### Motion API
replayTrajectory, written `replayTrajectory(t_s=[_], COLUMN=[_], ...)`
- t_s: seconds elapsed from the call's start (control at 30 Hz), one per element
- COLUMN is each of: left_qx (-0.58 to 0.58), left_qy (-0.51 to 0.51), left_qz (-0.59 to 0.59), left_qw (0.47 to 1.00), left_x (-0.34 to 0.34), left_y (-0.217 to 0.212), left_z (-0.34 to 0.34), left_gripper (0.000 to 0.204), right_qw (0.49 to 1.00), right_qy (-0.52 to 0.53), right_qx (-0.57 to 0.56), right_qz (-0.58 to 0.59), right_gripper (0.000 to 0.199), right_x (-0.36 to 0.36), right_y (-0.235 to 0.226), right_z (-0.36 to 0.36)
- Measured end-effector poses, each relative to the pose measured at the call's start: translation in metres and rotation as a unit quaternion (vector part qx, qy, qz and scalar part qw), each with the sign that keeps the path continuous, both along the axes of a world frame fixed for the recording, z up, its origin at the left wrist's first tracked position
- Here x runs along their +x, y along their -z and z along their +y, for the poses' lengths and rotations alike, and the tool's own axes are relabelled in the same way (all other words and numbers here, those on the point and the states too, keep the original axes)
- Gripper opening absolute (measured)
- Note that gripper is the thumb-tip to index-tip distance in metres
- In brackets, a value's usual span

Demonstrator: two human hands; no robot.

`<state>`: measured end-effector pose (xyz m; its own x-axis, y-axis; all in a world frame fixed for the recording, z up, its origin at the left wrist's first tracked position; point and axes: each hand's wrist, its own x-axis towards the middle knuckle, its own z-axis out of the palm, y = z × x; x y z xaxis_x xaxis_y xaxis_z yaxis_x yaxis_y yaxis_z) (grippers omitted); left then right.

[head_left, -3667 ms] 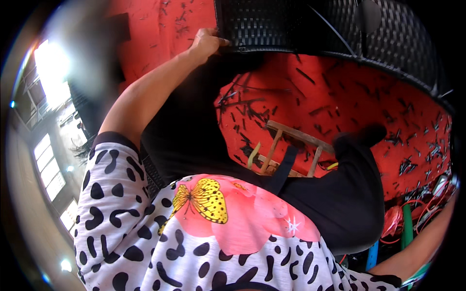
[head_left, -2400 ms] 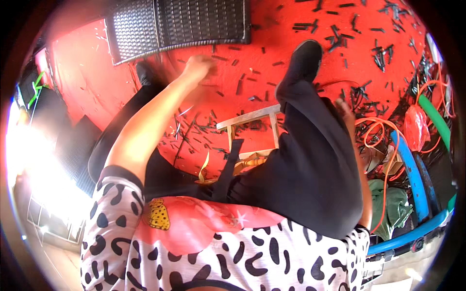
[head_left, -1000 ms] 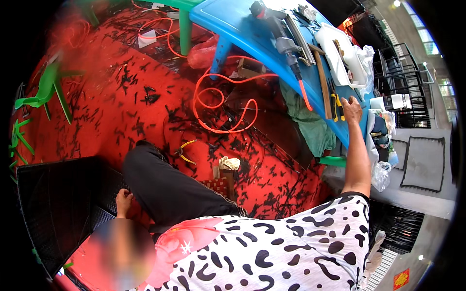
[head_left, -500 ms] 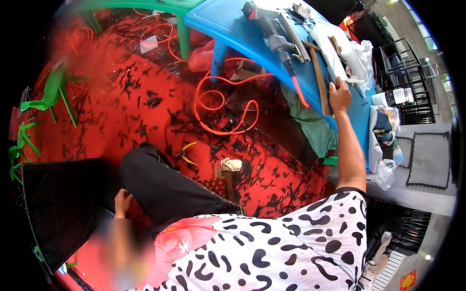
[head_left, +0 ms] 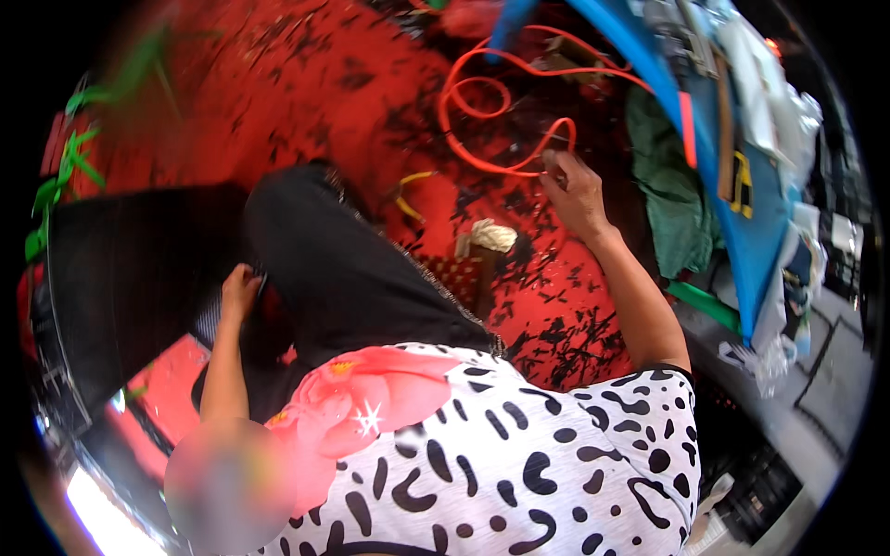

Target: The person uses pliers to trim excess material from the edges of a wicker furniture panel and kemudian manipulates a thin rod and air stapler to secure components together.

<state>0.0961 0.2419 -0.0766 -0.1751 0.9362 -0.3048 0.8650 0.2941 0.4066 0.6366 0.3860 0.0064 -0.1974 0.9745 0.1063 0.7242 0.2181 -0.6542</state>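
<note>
My left hand [head_left: 239, 287] grips the edge of a black woven panel [head_left: 130, 296] that lies beside my black-trousered leg [head_left: 352, 269]. My right hand [head_left: 577, 193] is stretched down to the red floor, its fingertips at a loop of orange cord [head_left: 464, 83]. I cannot tell whether the fingers hold the cord or only touch it. A small wooden piece with a cream rope bundle [head_left: 491, 234] on top stands between my leg and my right hand.
A blue table [head_left: 742, 232] with tools and bags runs along the right, and a green cloth [head_left: 672, 185] hangs from it. Black scraps litter the red floor [head_left: 306, 102]. A green plastic chair [head_left: 65, 167] is at the far left.
My right hand has come down from the tools on the blue table to the orange cord on the floor. My view has tilted downward. The left hand has stayed on the woven panel.
</note>
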Motion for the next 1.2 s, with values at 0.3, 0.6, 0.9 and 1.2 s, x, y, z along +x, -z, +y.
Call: replayTrajectory(t_s=[0.3,0.6,0.9,1.2], left_qx=[-0.171,-0.044,0.09,-0.085], left_qy=[-0.086,0.022,0.295,0.106], left_qz=[-0.023,-0.113,0.028,-0.053], left_qw=[0.981,0.992,0.951,0.989], left_x=[-0.005,0.017,0.043,0.014], left_y=[0.024,0.102,0.026,0.01], left_z=[-0.077,-0.082,-0.015,-0.046], left_gripper=[0.023,0.015,0.017,0.02], right_qw=[0.954,0.89,0.869,0.9], right_qy=[-0.227,-0.126,-0.165,-0.153], right_qx=[-0.097,0.033,-0.404,-0.183], right_qz=[-0.168,-0.438,-0.231,-0.364], right_gripper=[0.013,0.033,0.027,0.02], right_x=[-0.036,0.072,0.039,-0.014], right_y=[0.198,0.347,0.259,0.291], right_z=[-0.023,-0.054,-0.099,-0.09])
